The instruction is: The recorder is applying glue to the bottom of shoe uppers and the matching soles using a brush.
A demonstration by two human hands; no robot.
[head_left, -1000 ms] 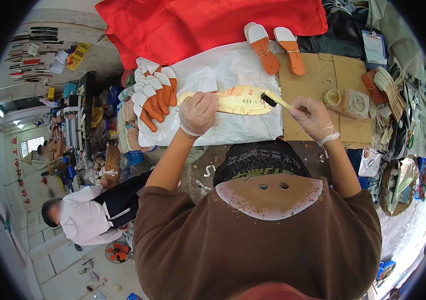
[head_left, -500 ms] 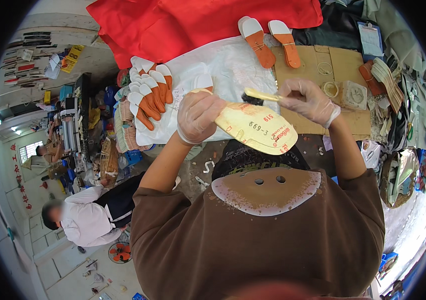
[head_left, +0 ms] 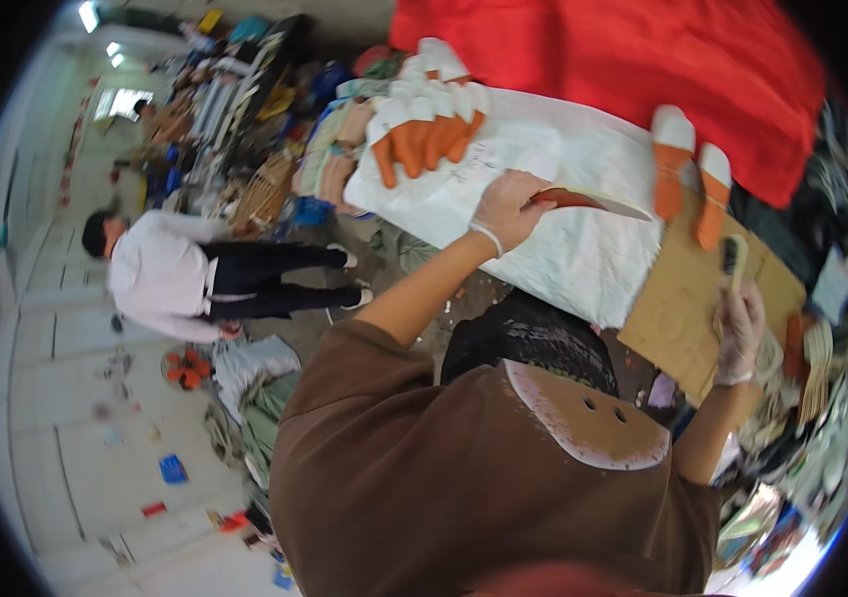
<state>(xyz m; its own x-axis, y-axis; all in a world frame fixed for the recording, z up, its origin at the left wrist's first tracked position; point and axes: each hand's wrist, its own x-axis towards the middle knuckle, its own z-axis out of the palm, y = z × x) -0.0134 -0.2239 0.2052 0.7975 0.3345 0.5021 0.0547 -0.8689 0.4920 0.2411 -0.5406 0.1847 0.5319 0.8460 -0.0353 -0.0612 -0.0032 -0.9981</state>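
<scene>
While I watch from above, my left hand (head_left: 508, 211) grips a thin shoe sole (head_left: 591, 201) by its end, edge-on above the white sheet (head_left: 563, 249). My right hand (head_left: 739, 333) is closed around a brush (head_left: 730, 261) over the cardboard (head_left: 687, 298). Orange-and-white soles (head_left: 424, 134) lie stacked at the sheet's far corner.

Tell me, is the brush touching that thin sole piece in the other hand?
Apart. The head view shows the brush in the right hand over cardboard, with white sheet between it and the sole piece held by the left hand.
</scene>
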